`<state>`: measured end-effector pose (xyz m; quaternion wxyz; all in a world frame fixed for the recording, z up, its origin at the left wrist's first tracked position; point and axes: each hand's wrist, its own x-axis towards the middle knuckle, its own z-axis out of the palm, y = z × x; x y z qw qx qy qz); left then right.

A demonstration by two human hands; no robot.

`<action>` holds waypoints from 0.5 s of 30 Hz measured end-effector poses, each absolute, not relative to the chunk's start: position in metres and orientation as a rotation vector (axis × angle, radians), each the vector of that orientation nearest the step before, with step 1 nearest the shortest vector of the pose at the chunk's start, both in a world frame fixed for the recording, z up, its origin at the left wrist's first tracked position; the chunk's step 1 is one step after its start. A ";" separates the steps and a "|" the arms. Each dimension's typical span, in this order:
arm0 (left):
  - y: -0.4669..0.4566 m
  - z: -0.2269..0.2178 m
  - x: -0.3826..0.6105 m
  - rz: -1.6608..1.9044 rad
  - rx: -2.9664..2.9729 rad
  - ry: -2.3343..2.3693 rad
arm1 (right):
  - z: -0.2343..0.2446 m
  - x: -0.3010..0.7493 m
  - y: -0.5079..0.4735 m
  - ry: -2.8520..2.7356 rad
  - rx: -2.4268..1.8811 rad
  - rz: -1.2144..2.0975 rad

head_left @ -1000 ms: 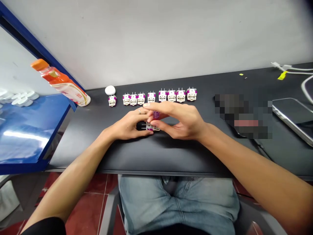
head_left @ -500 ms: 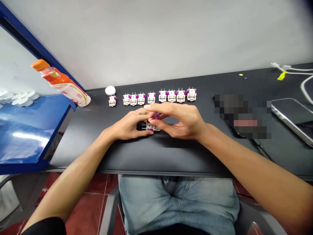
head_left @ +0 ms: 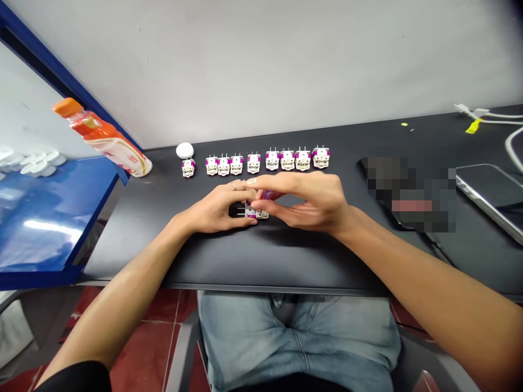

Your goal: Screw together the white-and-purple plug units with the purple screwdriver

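My left hand (head_left: 218, 208) is closed around a white and purple plug insert (head_left: 257, 214) on the black table, gripping it between thumb and fingers. The insert lies on its side with its metal prongs pointing left. Over it, my right hand (head_left: 306, 201) pinches what looks like a screwdriver with a see-through purple handle (head_left: 267, 194). The handle is tilted, and its lower end is hidden behind my right thumb and fingers. My right fingertips are close against my left fingers.
Behind my hands, several similar plug inserts (head_left: 254, 163) stand in a row, prongs up. A white round piece (head_left: 185, 151) sits at the row's left end. Left are an orange-capped bottle (head_left: 106, 139) and a blue surface (head_left: 41, 218); right, a pixelated dark object (head_left: 408, 193) and a phone (head_left: 490, 190).
My right hand has shifted slightly right and turned, and the purple handle leans more to the right. My left hand keeps its hold on the plug insert.
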<state>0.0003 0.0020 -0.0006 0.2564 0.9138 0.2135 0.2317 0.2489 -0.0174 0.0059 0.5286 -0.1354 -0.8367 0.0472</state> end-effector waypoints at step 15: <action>0.003 -0.003 -0.001 0.640 2.463 0.608 | 0.007 0.246 -0.016 -2.044 -0.264 0.088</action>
